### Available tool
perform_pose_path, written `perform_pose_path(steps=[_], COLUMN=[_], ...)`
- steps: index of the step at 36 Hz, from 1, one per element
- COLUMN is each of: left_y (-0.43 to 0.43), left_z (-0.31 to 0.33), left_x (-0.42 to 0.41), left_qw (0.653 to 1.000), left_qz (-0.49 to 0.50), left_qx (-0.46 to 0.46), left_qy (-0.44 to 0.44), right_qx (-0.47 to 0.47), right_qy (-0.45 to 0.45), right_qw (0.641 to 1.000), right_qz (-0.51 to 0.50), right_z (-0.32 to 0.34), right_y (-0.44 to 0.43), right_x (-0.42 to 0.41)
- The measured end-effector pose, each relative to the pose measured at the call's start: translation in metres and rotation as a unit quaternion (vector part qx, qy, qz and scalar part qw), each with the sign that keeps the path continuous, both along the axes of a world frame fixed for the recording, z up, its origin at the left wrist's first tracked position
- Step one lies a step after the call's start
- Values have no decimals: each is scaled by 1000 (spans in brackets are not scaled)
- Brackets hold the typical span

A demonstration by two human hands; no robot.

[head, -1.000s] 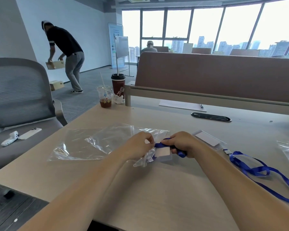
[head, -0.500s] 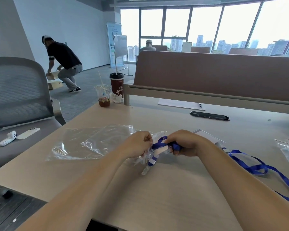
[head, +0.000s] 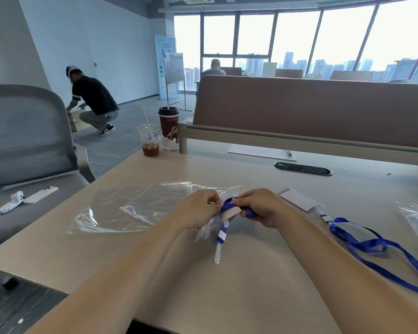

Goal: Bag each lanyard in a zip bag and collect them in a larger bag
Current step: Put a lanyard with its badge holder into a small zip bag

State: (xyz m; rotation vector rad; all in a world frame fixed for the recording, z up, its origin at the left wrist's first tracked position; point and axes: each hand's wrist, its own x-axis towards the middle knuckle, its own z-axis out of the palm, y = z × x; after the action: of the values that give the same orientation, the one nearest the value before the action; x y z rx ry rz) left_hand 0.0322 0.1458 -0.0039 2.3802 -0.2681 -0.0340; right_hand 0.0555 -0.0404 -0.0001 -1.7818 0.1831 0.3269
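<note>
small zip bag (head: 206,229) pinched by fingers (head: 212,201) of left hand (head: 198,210), bundled blue lanyard (head: 227,207) clenched in right hand (head: 261,206), mid-frame over tabletop (head: 227,285)

blue lanyard (head: 228,214), clear zip bag (head: 210,227), maroon cup (head: 168,125)

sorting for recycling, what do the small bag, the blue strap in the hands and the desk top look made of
Small bag: thin clear plastic film, glossy, crinkled with glare. Blue strap: probably woven fabric ribbon, matte, flat and limp. Desk top: pale wood-grain, satin sheen, likely laminate, though solid wood can't be excluded.
</note>
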Motion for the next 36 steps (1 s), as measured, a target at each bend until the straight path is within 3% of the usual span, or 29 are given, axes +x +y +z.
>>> perform_pose_path(steps=[5, 13, 18, 27, 36], left_y=[-1, 2, 2, 0, 1], left_z=[3, 1, 2, 5, 8], left_x=[-1, 0, -2, -5, -4], left_qw=[1000, 1000, 1000, 1000, 1000], left_qz=[-2, 6, 10, 4, 4], left_qx=[25, 16, 8, -14, -29], left_qy=[-4, 1, 0, 6, 10], right_qx=[5, 86, 2, -53, 35], right_qy=[-13, 32, 3, 21, 24], right_qw=[999, 996, 1000, 998, 997], right_qz=[-40, -20, -10, -12, -58], right_z=[-1, 3, 4, 9, 9], right_y=[4, -2, -1, 5, 11], right_x=[1, 0, -5, -12, -9])
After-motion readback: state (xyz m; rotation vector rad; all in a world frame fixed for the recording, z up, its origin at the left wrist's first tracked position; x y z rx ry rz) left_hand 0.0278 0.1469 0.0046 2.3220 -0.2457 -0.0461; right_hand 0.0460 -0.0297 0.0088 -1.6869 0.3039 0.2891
